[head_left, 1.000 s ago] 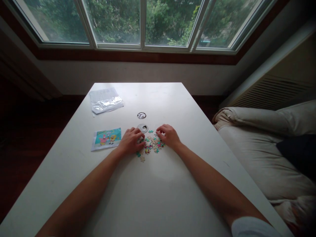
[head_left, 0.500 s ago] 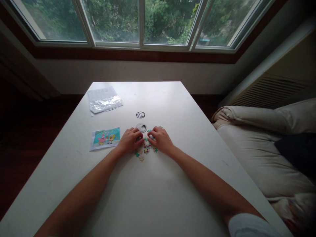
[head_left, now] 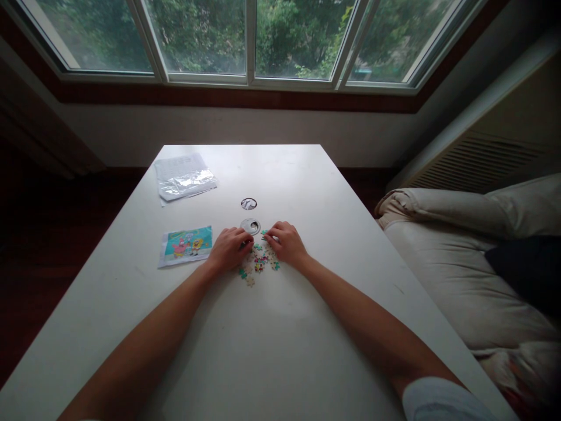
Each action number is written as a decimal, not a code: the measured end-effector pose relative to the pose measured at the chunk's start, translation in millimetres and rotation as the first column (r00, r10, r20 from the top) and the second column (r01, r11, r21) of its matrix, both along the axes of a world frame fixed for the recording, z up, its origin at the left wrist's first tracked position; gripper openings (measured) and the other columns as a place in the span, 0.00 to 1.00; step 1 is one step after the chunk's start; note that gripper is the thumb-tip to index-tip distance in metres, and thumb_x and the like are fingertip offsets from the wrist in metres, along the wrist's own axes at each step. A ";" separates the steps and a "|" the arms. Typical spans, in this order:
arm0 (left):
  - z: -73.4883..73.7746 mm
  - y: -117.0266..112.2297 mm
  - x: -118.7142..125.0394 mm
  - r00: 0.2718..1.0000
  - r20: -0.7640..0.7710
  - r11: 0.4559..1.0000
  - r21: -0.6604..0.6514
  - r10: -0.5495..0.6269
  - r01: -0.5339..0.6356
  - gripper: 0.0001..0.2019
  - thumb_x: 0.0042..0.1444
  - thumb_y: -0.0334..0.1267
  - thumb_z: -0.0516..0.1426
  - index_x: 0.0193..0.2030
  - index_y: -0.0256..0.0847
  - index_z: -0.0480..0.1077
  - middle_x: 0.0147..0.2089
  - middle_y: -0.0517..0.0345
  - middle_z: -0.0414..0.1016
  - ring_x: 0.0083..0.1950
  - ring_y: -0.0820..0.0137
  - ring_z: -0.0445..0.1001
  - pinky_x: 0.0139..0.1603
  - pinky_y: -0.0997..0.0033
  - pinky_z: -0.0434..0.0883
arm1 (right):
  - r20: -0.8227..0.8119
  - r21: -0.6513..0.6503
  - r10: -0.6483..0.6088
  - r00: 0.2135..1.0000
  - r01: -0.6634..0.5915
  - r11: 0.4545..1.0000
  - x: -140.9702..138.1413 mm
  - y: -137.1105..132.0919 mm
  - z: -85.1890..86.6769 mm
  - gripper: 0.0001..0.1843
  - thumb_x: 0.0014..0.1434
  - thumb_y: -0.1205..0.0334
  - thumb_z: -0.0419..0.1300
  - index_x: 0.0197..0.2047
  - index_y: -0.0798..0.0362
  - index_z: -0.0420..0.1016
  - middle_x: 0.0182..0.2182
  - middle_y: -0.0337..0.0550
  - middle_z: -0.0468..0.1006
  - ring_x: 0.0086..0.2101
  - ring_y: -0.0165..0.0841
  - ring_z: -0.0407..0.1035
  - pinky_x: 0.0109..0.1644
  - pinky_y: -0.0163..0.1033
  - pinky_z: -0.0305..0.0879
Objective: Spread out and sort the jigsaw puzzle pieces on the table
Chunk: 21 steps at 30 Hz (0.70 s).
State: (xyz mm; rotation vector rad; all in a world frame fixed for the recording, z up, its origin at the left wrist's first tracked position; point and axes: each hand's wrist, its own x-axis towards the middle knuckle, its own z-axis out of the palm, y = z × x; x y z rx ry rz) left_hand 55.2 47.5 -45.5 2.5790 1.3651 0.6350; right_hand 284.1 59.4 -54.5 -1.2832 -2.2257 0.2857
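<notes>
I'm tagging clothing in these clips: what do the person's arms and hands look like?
Both forearms are bare. The left hand and right hand wear no gloves, and no watch or bracelet shows at either wrist. A whitish short sleeve covers the right upper arm at the bottom edge; no sleeve shows on the left arm.

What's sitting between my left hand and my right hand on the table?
A heap of colourful jigsaw pieces lies between the left hand and the right hand on the white table; both hands touch its edges. The head view shows it.
</notes>
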 end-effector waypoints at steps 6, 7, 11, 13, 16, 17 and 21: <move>-1.9 0.2 0.7 0.991 0.104 0.996 -0.012 0.087 -0.086 0.07 0.65 0.38 0.56 0.40 0.44 0.76 0.39 0.56 0.78 0.39 0.65 0.74 0.45 0.64 0.67 | -0.038 0.027 -0.046 0.998 0.047 0.999 -1.0 0.4 0.0 0.09 0.67 0.58 0.60 0.46 0.49 0.80 0.39 0.45 0.75 0.43 0.38 0.66 0.50 0.43 0.59; -1.6 -0.4 1.1 0.982 0.159 0.995 -0.032 0.101 -0.097 0.08 0.65 0.39 0.56 0.41 0.44 0.76 0.38 0.56 0.78 0.38 0.67 0.74 0.44 0.65 0.68 | -0.040 0.038 -0.043 0.998 0.044 0.998 -1.4 -1.0 1.4 0.08 0.67 0.58 0.60 0.44 0.50 0.80 0.38 0.44 0.75 0.42 0.37 0.66 0.50 0.43 0.58; 0.1 -2.2 4.1 0.896 0.407 0.983 -0.124 0.175 -0.136 0.08 0.66 0.41 0.56 0.41 0.44 0.76 0.37 0.58 0.78 0.36 0.69 0.74 0.40 0.70 0.70 | -0.058 0.068 0.013 0.998 -0.009 0.998 -4.6 -6.9 5.5 0.09 0.67 0.56 0.60 0.38 0.50 0.79 0.35 0.44 0.75 0.41 0.37 0.66 0.49 0.43 0.57; 0.7 -3.1 6.6 0.853 0.488 0.981 -0.150 0.185 -0.126 0.08 0.66 0.41 0.56 0.42 0.44 0.76 0.39 0.58 0.79 0.36 0.70 0.75 0.41 0.70 0.72 | -0.067 0.074 0.044 0.997 -0.039 0.997 -6.8 -8.6 5.4 0.10 0.67 0.55 0.60 0.37 0.49 0.79 0.35 0.43 0.76 0.40 0.36 0.65 0.49 0.43 0.56; 1.2 -5.4 11.5 0.814 0.560 0.983 -0.172 0.155 -0.069 0.07 0.65 0.41 0.57 0.43 0.43 0.76 0.40 0.57 0.80 0.38 0.70 0.78 0.43 0.70 0.74 | -0.080 0.078 0.078 0.994 -0.072 0.994 -9.1 -9.3 3.6 0.10 0.66 0.53 0.61 0.38 0.49 0.80 0.35 0.43 0.76 0.40 0.36 0.66 0.49 0.43 0.56; 1.2 -6.4 13.2 0.804 0.576 0.982 -0.184 0.150 -0.052 0.06 0.64 0.40 0.58 0.43 0.43 0.75 0.40 0.57 0.80 0.39 0.69 0.78 0.44 0.70 0.74 | -0.088 0.081 0.085 0.993 -0.077 0.994 -9.5 -9.3 3.1 0.10 0.66 0.53 0.61 0.39 0.49 0.80 0.36 0.43 0.76 0.40 0.36 0.66 0.49 0.43 0.56; 0.5 -10.0 17.4 0.768 0.614 0.970 -0.240 0.181 -0.036 0.06 0.63 0.41 0.60 0.41 0.43 0.75 0.39 0.58 0.81 0.37 0.69 0.80 0.41 0.71 0.75 | -0.130 0.078 0.085 0.988 -0.075 0.994 -10.1 -9.8 3.6 0.10 0.66 0.53 0.62 0.39 0.49 0.80 0.36 0.43 0.76 0.40 0.36 0.66 0.49 0.42 0.57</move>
